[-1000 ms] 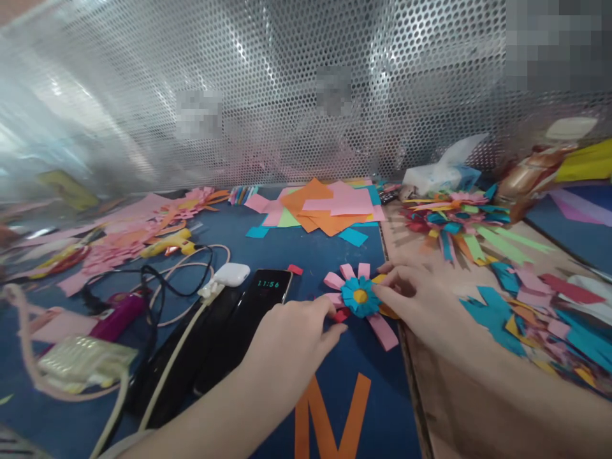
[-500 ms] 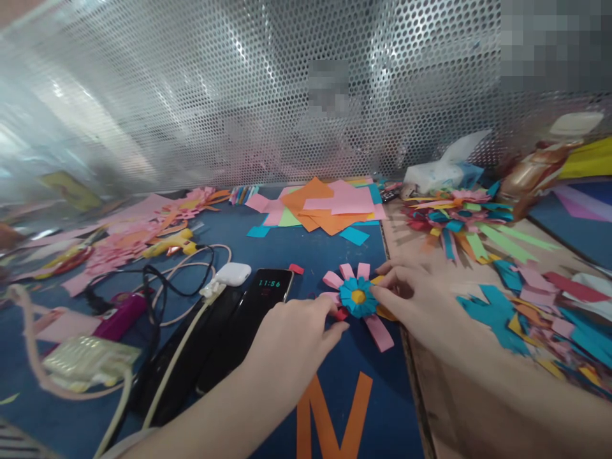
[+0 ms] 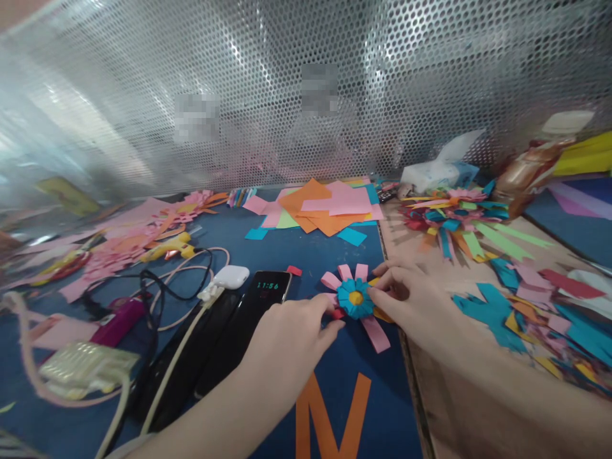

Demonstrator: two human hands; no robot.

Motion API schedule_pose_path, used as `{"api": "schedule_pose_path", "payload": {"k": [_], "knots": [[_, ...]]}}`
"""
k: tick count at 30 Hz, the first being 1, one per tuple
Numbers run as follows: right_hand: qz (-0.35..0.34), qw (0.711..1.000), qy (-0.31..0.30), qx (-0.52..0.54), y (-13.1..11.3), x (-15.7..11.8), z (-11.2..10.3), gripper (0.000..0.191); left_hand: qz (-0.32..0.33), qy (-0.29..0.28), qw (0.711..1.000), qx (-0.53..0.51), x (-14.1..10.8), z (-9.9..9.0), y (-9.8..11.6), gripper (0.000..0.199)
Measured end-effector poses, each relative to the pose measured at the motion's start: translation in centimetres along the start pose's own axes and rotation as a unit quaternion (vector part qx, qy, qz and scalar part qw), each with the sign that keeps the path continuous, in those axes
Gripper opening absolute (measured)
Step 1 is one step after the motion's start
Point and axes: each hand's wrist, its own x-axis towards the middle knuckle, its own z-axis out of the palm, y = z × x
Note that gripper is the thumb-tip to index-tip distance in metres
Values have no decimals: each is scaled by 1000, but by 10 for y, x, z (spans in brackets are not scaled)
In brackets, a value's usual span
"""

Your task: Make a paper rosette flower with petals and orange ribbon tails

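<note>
A paper flower with a blue ring, a yellow centre and pink looped petals lies on the blue mat. On its left side, my left hand has its fingers pinched at a pink petal, beside a small red piece. From the right, my right hand pinches the flower's edge at the blue ring, over a yellow piece. Orange paper strips lie nearer to me, below the flower.
Left of my hands lie a phone, a white earbud case and tangled cables. Coloured sheets are stacked at the back. Cut scraps, a tissue pack and a bottle stand or lie right.
The whole view has shifted slightly. Both hands keep nearly the same hold on the flower.
</note>
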Motion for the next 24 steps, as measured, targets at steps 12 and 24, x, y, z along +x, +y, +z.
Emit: {"api": "schedule_pose_path", "payload": {"k": [12,24], "knots": [[-13,1000,-7,25,4,-1,2,17,7,-5,999,44,-3,-1,2,28],[-28,1000,1,-13,6,-2,3,17,63,-31,996,55,-3,0,1,32]]}}
